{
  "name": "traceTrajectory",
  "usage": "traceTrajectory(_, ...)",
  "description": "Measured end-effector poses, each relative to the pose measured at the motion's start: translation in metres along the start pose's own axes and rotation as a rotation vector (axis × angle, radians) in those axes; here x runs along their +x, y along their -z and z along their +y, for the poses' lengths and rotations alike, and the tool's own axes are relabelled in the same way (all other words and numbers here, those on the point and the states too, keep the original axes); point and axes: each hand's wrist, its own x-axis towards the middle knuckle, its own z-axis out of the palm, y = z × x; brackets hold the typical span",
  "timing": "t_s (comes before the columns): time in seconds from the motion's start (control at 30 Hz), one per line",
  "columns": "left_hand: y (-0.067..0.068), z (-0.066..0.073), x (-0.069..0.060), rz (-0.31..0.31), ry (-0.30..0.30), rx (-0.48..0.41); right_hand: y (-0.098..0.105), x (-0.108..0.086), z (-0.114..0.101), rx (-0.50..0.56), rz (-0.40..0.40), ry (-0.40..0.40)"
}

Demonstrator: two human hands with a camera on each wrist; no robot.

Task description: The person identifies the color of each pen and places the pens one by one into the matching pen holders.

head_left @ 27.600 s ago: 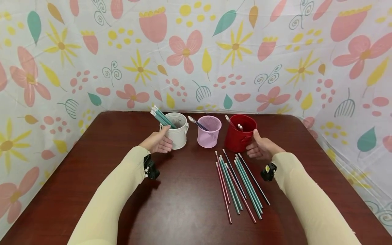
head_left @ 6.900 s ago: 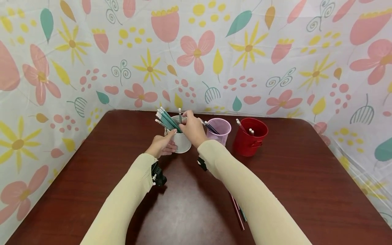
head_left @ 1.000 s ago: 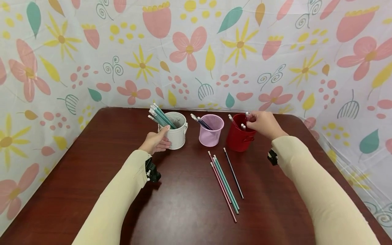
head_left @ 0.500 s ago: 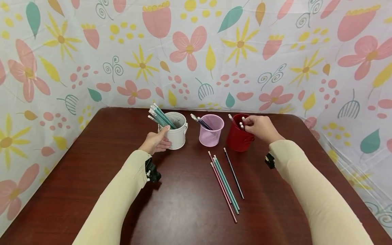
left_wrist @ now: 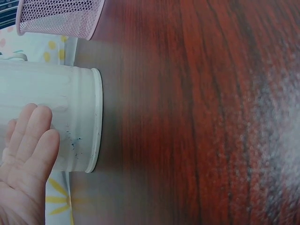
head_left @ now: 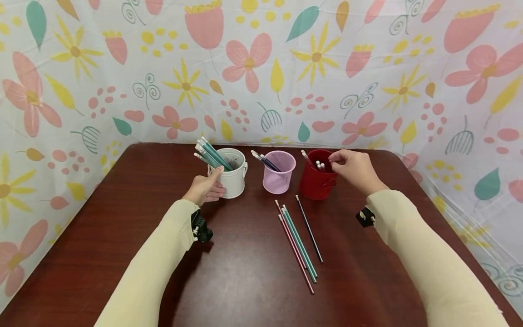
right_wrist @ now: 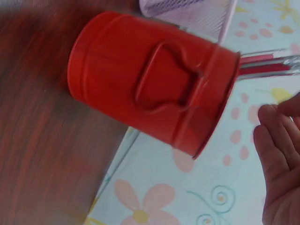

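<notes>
My left hand (head_left: 206, 187) rests against the side of a white bucket (head_left: 234, 181), thumb at its rim, and its straight fingers lie along the wall in the left wrist view. Several teal pencils (head_left: 210, 153) lean in that bucket. My right hand (head_left: 354, 169) is at the right rim of a red bucket (head_left: 316, 184), with loosely bent fingers. Nothing is seen in its grasp; in the right wrist view the fingers are apart from the pencils (right_wrist: 267, 65). Inside the red bucket, several white-tipped pencils (head_left: 320, 165) show.
Between the buckets stands a pink mesh cup (head_left: 278, 178) holding dark pencils (head_left: 269, 162). On the brown table (head_left: 245, 254) lie two red pencils (head_left: 297, 255), teal pencils (head_left: 301, 247) and one dark pencil (head_left: 309, 229). A patterned cloth (head_left: 261, 81) hangs behind.
The right hand has let go of a red pencil inside the red bucket and drawn slightly right. The left hand stays at the white bucket. Fewer pencils lie on the table than 27.6 s ago.
</notes>
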Motion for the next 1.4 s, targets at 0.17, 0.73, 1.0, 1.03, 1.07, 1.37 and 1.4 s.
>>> traceTrajectory(0.17,0.001,0.000,-0.002,0.001,0.001,0.007,0.003,-0.012,-0.010,0.010,0.069,0.097)
traceTrajectory(0.73,0.001,0.000,0.000,-0.012,0.003,-0.015,-0.053,-0.029,-0.016,-0.050,-0.692,0.049)
traceTrajectory(1.0,-0.001,0.000,-0.001,-0.003,0.012,-0.014,-0.073,-0.030,-0.011,-0.106,-0.726,-0.121)
traceTrajectory(1.03,-0.001,0.000,-0.001,0.001,0.011,-0.012,-0.074,-0.030,-0.011,-0.104,-0.734,-0.136)
traceTrajectory(1.07,0.000,-0.001,-0.001,0.005,0.010,-0.011,-0.076,-0.031,-0.011,-0.102,-0.740,-0.151)
traceTrajectory(1.37,0.000,0.000,-0.002,-0.001,-0.007,-0.014,-0.084,-0.031,-0.014,-0.094,-0.769,-0.228)
traceTrajectory(1.4,0.000,0.001,-0.002,0.000,-0.008,-0.015,-0.085,-0.031,-0.014,-0.096,-0.764,-0.228)
